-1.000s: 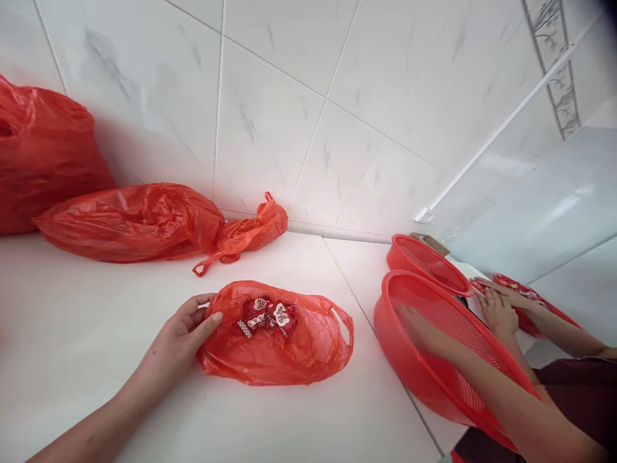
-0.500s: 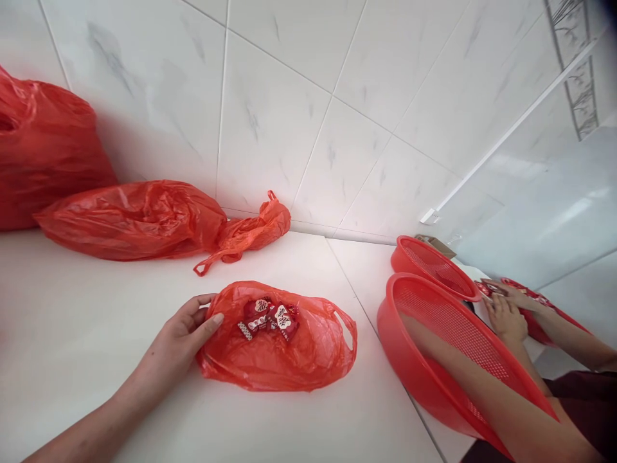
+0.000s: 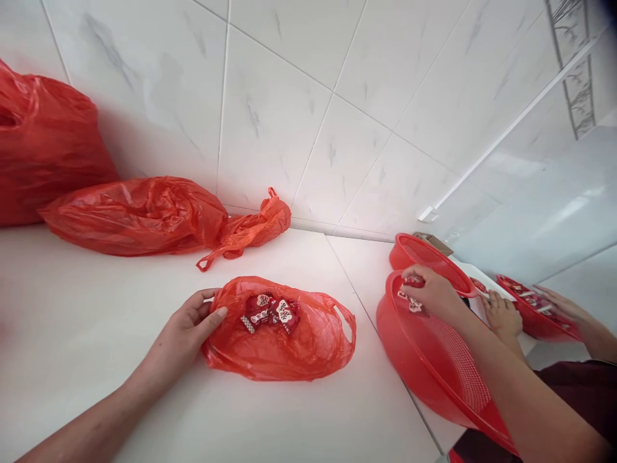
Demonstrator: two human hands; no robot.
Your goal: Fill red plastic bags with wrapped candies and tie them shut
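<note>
My left hand (image 3: 183, 331) pinches the left edge of a red plastic bag (image 3: 313, 350) that lies with its mouth spread on the table. Several dark red wrapped candies (image 3: 284, 313) with white labels sit together inside it. Over the near rim of a large red plastic basket (image 3: 409, 366) with mesh walls, my right hand (image 3: 436, 292) is closed on red wrapped candy (image 3: 412, 302). How many pieces it grips I cannot tell. The basket's bottom is hidden by its wall and my forearm.
Along the tiled wall lie a bulging red bag (image 3: 139, 218), a crumpled one (image 3: 255, 225) and a tall one (image 3: 43, 148). A smaller red basket (image 3: 429, 257) stands behind the large one. At right, a co-worker's hands (image 3: 504, 318) are near another red basket (image 3: 544, 312) holding wrapped pieces.
My right hand has risen out of the large basket with candy in its fingers. My left hand still holds the bag. One of the co-worker's hands has moved over the far basket.
</note>
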